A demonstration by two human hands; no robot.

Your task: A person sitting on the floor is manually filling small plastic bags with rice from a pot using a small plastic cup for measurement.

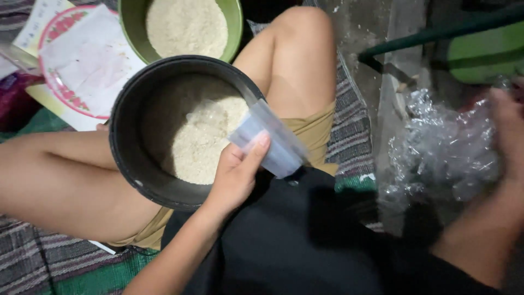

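Over black pot rim, left hand tilting plastic cup, right hand on crinkled bags

A home floor serves as kitchen: woven striped mats lower left, a green bowl and black pot of rice at top.

left hand holding plastic cup, rice pot

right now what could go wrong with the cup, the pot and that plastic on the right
1. The cup lies tilted over the pot rim in the left hand; rice could spill onto the lap.
2. The pot sits on the legs, not the floor, so it might tip.
3. The right hand is blurred in the plastic bags, away from the pot.
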